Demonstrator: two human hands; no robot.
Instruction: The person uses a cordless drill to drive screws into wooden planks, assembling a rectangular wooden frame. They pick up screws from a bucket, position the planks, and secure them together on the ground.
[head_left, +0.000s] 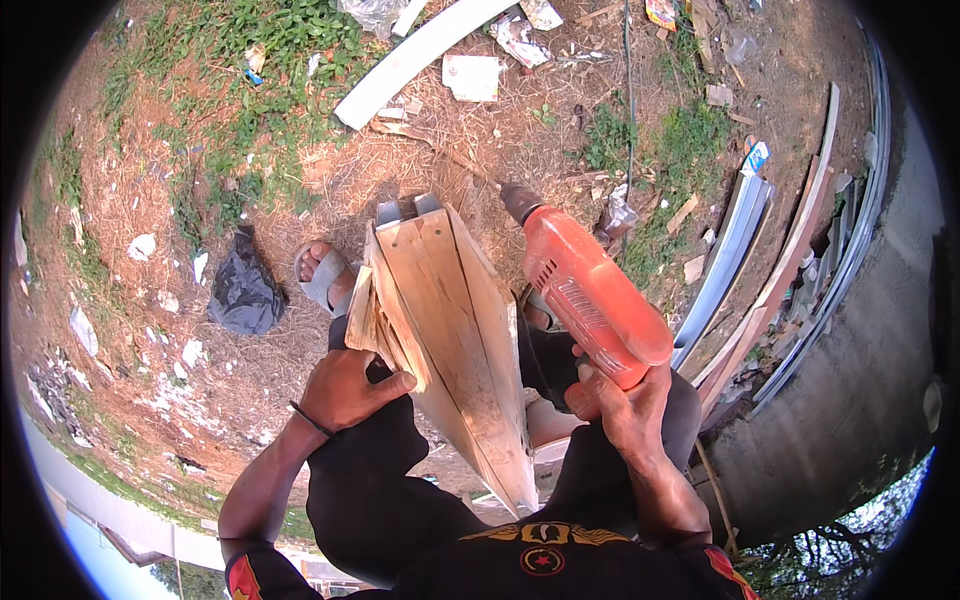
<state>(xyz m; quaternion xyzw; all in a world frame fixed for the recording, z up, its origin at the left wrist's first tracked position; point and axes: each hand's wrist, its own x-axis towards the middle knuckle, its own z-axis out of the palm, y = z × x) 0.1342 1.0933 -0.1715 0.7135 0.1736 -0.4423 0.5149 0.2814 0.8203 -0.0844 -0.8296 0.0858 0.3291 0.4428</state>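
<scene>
Both hands (345, 390) (630, 412) curled — wood (437, 310), drill (590, 288)

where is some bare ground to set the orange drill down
Straw-strewn brown ground, bordered by the crumpled black plastic bag and curved white strip, looks roomiest for the orange power drill. Crowded: the right side, with a bluish metal channel and long reddish-brown plank.

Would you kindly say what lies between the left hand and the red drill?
The head view shows the wooden piece between them, with the left hand at its left edge and the red drill, in the right hand, to its right.
</scene>
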